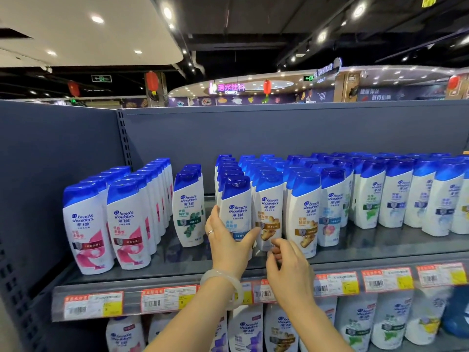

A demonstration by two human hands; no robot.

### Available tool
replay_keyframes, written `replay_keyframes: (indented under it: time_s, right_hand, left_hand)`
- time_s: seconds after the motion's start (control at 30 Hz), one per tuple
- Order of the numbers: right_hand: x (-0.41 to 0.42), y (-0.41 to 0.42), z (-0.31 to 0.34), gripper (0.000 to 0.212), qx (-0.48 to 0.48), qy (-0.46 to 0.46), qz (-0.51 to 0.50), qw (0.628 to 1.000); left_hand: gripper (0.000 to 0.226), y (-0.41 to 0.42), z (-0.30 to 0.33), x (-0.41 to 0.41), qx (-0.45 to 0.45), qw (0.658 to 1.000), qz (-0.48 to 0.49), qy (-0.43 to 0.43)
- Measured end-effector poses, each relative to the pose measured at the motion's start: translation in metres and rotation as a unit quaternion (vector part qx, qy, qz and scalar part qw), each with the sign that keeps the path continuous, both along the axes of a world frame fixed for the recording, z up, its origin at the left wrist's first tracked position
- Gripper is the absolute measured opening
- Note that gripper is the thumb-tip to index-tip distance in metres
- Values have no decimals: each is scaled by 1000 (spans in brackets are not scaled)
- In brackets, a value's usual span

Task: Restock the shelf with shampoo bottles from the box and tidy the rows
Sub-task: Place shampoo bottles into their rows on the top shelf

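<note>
White shampoo bottles with blue caps stand in rows on the grey top shelf (pixel 177 271). My left hand (pixel 228 240) grips the front bottle of a blue-label row (pixel 236 204), upright at the shelf's middle. My right hand (pixel 286 265) hovers just right of it, fingers loosely curled and holding nothing, in front of a ginger-label bottle (pixel 269 212). Pink-label rows (pixel 86 224) stand at the left, and a short green-label row (pixel 189 207) sits beside a gap. The box is not in view.
More blue-capped rows (pixel 396 194) fill the shelf to the right. Price tags (pixel 167 299) line the shelf's front edge. A lower shelf holds larger bottles (pixel 357 323). A grey back panel (pixel 279 130) and side wall (pixel 50 148) bound the shelf.
</note>
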State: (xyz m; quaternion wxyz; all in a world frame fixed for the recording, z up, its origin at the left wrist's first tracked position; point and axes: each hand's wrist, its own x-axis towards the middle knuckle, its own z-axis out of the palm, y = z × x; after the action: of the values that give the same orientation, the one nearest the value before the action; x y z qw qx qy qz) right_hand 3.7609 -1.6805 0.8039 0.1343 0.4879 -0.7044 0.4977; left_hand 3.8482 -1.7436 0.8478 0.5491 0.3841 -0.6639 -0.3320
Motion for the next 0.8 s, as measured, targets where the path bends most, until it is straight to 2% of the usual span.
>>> replay_keyframes:
  time_s: [0.1, 0.23, 0.33, 0.4, 0.5, 0.57, 0.67, 0.8]
  right_hand:
    - [-1, 1, 0, 24, -5, -4, 15, 1000]
    - [-3, 9, 1, 24, -47, -56, 47, 996]
    - [-8, 17, 2, 25, -102, -62, 11, 993]
    - [-15, 21, 5, 39, -119, -79, -45, 989]
    - [-30, 23, 14, 71, -99, -152, -94, 979]
    - [-37, 23, 19, 83, -81, -171, -88, 978]
    - [-44, 22, 21, 89, -42, -184, -64, 980]
    - [-46, 21, 16, 90, 28, -149, -63, 987]
  left_hand:
    - [103, 4, -2, 2, 7, 1000, 21, 4]
    - [105, 9, -4, 7, 1, 999, 43, 10]
    - [104, 11, -4, 11, 10, 999, 26, 19]
    - [103, 14, -4, 14, 21, 999, 22, 12]
    - [103, 18, -2, 17, 35, 999, 19, -1]
    - [105, 19, -2, 18, 48, 999, 15, -8]
    - [106, 21, -3, 19, 53, 999, -2, -14]
    - [103, 26, -5, 22, 37, 998, -5, -40]
